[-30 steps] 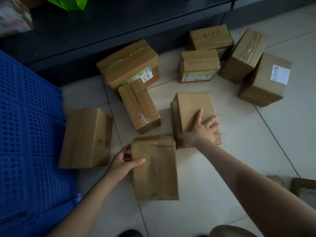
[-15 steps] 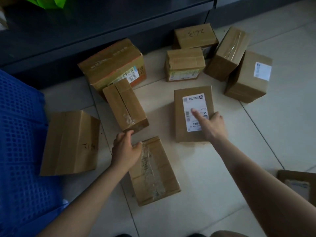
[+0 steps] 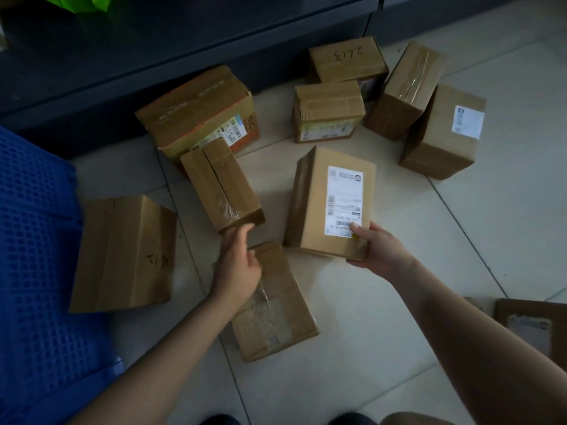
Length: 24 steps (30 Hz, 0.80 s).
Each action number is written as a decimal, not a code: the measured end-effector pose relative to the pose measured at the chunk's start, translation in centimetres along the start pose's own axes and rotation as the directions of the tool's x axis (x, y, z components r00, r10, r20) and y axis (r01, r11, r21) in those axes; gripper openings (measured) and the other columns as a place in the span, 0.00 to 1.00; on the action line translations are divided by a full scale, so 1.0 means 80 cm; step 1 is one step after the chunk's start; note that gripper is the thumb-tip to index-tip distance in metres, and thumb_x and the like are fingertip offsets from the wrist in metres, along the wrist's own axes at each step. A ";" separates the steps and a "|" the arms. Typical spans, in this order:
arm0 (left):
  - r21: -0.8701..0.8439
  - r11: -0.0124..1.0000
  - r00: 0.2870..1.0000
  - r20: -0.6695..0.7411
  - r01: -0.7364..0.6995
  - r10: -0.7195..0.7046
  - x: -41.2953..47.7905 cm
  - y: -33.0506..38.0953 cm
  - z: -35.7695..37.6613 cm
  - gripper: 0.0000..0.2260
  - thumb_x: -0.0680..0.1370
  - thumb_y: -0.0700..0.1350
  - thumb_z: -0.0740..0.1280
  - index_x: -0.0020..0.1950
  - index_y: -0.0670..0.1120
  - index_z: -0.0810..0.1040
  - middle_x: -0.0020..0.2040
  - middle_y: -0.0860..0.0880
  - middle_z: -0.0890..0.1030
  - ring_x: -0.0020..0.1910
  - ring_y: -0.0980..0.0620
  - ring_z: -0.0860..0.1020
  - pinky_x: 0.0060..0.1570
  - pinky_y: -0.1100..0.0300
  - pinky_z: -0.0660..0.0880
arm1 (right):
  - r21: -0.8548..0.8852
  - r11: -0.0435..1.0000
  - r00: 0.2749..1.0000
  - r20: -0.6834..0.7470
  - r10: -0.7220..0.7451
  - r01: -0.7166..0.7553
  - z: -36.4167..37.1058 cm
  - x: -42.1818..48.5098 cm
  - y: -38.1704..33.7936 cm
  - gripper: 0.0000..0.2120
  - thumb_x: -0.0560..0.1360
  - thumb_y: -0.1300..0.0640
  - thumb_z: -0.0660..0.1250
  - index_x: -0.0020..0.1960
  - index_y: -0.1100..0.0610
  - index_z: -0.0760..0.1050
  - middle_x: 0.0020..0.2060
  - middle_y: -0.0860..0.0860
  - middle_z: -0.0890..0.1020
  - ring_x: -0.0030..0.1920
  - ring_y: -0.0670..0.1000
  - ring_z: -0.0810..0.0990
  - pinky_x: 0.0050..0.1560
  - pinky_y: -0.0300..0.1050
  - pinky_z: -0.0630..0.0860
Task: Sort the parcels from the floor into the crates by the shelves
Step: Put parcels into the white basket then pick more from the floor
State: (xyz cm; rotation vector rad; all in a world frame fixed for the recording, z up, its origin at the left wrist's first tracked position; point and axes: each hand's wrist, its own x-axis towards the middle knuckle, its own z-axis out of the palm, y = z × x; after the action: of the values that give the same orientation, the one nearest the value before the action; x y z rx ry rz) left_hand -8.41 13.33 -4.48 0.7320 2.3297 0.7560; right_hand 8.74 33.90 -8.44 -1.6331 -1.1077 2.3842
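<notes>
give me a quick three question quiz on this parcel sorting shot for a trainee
1. True or false: the right hand grips the white-labelled parcel by its near corner.
2. Where in the view is the blue crate? A) left edge B) right edge C) top middle
3. Fill in: the bright item on the dark shelf, top left, is ____ in colour.

Key: 1 true; 2 A; 3 green
</notes>
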 end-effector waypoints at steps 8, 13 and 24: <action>-0.644 0.757 0.973 0.226 0.108 0.053 -0.004 0.055 -0.024 0.30 0.75 0.65 0.60 0.69 0.46 0.71 0.65 0.46 0.76 0.64 0.51 0.75 0.67 0.50 0.69 | 0.063 0.998 0.894 0.447 -0.032 0.004 0.002 -0.037 -0.029 0.42 0.51 0.51 0.84 0.62 0.59 0.75 0.51 0.55 0.84 0.48 0.54 0.84 0.45 0.49 0.81; -0.753 0.637 0.986 0.133 0.168 -0.103 -0.038 0.011 -0.058 0.22 0.80 0.50 0.57 0.74 0.47 0.64 0.62 0.57 0.78 0.61 0.60 0.76 0.60 0.64 0.71 | -0.241 0.970 0.851 0.517 0.088 0.046 0.051 -0.055 -0.030 0.37 0.55 0.58 0.79 0.63 0.57 0.74 0.54 0.55 0.82 0.55 0.55 0.81 0.57 0.50 0.74; -0.816 0.125 0.776 0.473 0.565 -0.418 -0.088 -0.051 -0.028 0.29 0.80 0.60 0.48 0.46 0.47 0.86 0.45 0.43 0.86 0.41 0.45 0.85 0.40 0.51 0.81 | -0.386 0.919 0.943 0.272 0.193 -0.076 0.142 -0.037 0.062 0.24 0.76 0.36 0.56 0.62 0.48 0.77 0.61 0.52 0.79 0.62 0.55 0.77 0.62 0.55 0.71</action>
State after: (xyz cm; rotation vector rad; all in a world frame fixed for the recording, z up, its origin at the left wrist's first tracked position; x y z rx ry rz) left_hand -6.35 5.27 -3.17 -0.5492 1.3444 1.4371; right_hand 2.32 23.03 -6.79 -1.5055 -1.6398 2.7203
